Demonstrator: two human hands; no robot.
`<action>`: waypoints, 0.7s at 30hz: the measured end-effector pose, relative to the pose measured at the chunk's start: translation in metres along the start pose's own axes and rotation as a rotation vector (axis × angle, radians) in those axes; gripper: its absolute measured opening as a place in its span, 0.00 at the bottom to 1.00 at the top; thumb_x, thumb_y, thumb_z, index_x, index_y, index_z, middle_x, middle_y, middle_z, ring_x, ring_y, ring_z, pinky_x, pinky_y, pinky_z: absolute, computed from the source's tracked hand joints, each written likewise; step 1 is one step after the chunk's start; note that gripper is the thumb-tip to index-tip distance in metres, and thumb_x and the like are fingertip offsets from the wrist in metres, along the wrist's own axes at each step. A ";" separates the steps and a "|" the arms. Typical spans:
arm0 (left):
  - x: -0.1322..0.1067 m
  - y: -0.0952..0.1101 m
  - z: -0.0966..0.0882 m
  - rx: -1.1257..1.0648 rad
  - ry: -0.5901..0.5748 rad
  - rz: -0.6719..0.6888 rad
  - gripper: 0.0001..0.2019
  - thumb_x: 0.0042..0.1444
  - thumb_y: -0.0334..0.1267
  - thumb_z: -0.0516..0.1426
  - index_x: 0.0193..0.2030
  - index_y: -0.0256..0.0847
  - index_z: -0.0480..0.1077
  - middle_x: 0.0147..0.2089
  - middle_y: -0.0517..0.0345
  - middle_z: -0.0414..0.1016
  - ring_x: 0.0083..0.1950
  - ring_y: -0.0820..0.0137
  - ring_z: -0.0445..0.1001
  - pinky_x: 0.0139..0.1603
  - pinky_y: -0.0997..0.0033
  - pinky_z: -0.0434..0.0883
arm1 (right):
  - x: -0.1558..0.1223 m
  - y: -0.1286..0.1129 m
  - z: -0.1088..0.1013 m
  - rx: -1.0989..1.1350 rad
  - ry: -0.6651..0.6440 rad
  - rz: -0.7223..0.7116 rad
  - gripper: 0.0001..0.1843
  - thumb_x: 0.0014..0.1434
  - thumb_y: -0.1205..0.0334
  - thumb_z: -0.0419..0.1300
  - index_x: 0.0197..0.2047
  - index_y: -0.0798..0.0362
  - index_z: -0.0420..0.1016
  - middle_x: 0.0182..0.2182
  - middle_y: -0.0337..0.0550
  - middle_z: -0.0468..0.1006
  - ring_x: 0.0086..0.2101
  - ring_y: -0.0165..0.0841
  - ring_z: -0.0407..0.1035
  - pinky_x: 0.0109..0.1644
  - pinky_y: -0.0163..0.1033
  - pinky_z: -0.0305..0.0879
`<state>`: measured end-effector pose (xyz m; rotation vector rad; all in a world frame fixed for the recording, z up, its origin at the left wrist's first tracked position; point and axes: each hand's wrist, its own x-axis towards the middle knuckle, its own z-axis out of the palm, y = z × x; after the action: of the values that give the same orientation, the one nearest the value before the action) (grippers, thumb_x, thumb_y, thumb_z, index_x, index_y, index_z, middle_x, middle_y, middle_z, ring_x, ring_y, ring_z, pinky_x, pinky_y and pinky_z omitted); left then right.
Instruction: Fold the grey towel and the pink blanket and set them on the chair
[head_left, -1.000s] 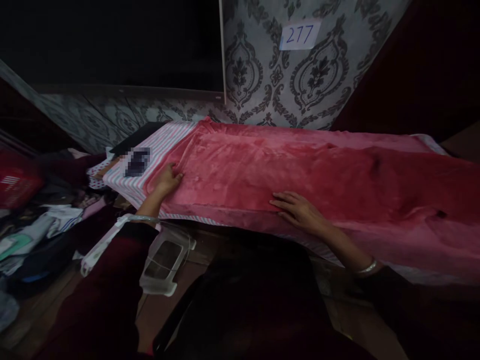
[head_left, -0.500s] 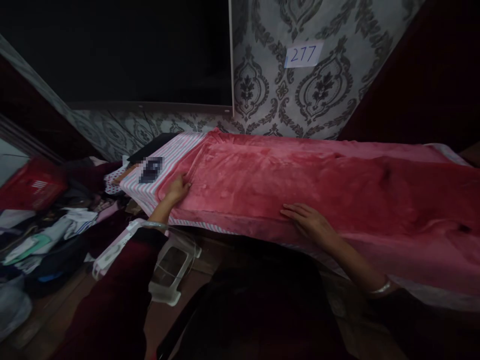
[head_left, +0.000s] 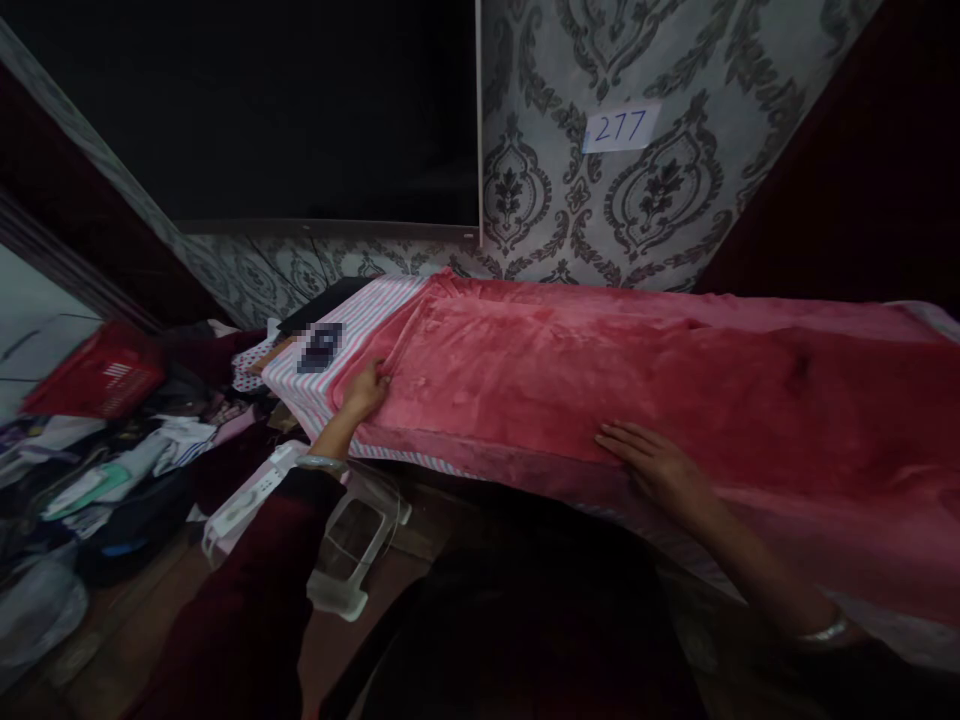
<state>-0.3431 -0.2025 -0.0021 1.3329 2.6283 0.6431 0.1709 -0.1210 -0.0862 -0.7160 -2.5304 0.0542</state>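
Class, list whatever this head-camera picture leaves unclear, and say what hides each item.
Head view only:
- Item on the striped cloth: a pixelated patch covers it.
- The pink fleece: right end cut off by the frame edge.
- The left hand: pinching or merely resting on the fleece edge, too dim to tell; the right hand lies flat.
- Surface under the fleece: covered.
- The clothes pile: dark, blurred.

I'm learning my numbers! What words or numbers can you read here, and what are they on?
"277": handwritten on the small white paper slip stuck to the grey patterned wallpaper.
White marks on the red plastic basket: too blurred to read.
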 end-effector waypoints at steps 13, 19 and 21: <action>0.003 0.002 -0.006 -0.027 -0.066 -0.058 0.15 0.64 0.39 0.56 0.53 0.36 0.76 0.51 0.48 0.82 0.49 0.62 0.80 0.47 0.69 0.73 | 0.033 -0.015 0.018 0.016 0.050 0.014 0.36 0.59 0.80 0.46 0.62 0.46 0.79 0.58 0.44 0.81 0.61 0.40 0.73 0.64 0.55 0.73; -0.006 0.008 -0.005 0.036 -0.010 -0.019 0.19 0.64 0.38 0.56 0.59 0.35 0.72 0.55 0.42 0.79 0.56 0.54 0.78 0.56 0.59 0.72 | 0.030 -0.019 0.013 -0.012 0.002 0.023 0.37 0.56 0.80 0.48 0.63 0.46 0.78 0.60 0.44 0.79 0.61 0.41 0.72 0.64 0.55 0.73; -0.019 0.011 -0.001 0.088 0.101 0.158 0.24 0.63 0.41 0.58 0.63 0.34 0.69 0.61 0.37 0.74 0.62 0.50 0.73 0.62 0.54 0.70 | 0.033 -0.021 0.010 -0.011 -0.001 0.037 0.38 0.56 0.80 0.49 0.64 0.46 0.77 0.61 0.44 0.79 0.61 0.41 0.73 0.65 0.55 0.72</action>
<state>-0.3238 -0.2120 0.0024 1.5866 2.6781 0.6376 0.1317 -0.1220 -0.0765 -0.7667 -2.5209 0.0539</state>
